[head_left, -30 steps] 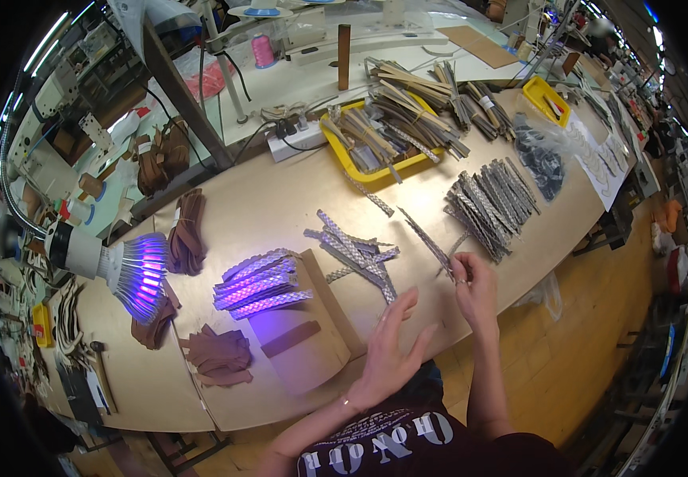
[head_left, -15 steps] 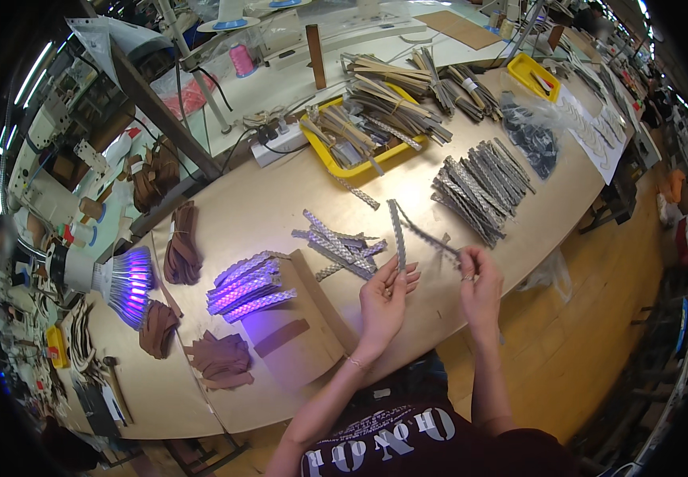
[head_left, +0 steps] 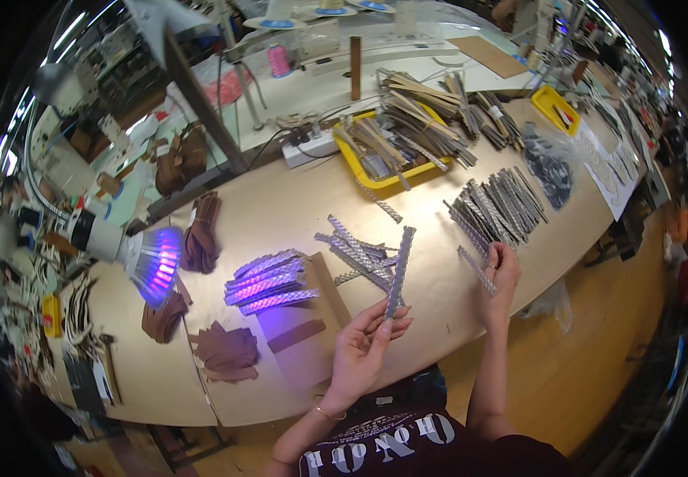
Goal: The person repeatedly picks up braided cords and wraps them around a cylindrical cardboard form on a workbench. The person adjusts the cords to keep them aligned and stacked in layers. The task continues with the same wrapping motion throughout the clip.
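My left hand (head_left: 362, 350) pinches the lower end of a grey braided strip (head_left: 399, 270) between thumb and fingers. The strip stands up from the hand, over the table. To its right, my right hand (head_left: 504, 280) grips a second braided strip (head_left: 476, 269), which sticks out to the left of the fingers. The two strips are apart. Just behind the left hand lies a loose pile of braided strips (head_left: 357, 250). Beyond the right hand is a neat row of similar strips (head_left: 503, 205).
A lamp (head_left: 153, 258) casts purple light on stacked braided strips (head_left: 272, 280) atop a brown cardboard piece (head_left: 332, 294). Brown strip bundles (head_left: 225, 350) lie at left. A yellow tray (head_left: 349, 161) heaped with strips stands at the back, beside a white power strip (head_left: 308, 149).
My hands have moved apart, and the right hand's strip has come away from the top of the left hand's strip. The whole view has shifted a little.
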A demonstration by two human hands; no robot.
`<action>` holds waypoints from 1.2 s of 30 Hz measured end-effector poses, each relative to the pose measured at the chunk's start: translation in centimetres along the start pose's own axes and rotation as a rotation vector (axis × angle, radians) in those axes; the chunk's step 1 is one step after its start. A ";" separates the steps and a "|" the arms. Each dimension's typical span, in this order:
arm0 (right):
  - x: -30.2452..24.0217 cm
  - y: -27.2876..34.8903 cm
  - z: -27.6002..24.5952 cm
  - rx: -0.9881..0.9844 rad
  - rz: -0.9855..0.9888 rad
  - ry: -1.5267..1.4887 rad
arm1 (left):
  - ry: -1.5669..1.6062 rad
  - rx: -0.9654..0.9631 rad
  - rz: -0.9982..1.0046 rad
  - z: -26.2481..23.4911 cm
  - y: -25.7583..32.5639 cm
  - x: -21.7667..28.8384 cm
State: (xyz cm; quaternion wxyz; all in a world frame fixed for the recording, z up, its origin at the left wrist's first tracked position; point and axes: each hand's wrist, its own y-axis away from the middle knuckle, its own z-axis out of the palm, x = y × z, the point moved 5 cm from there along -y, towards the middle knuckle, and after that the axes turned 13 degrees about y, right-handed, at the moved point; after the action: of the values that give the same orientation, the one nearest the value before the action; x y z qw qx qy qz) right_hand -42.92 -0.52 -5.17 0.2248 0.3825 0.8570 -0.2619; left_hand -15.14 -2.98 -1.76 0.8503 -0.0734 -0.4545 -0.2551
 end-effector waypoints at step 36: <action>-25.4 12.7 5.5 -1.115 -0.143 -0.972 | 0.001 0.609 0.487 -13.1 6.5 11.0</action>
State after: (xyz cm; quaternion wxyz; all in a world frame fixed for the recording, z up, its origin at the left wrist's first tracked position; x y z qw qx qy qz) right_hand -16.72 -10.32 2.00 0.7219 -0.0042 0.6895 0.0582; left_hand 2.78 -6.08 0.38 0.8690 0.0768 -0.4783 0.1010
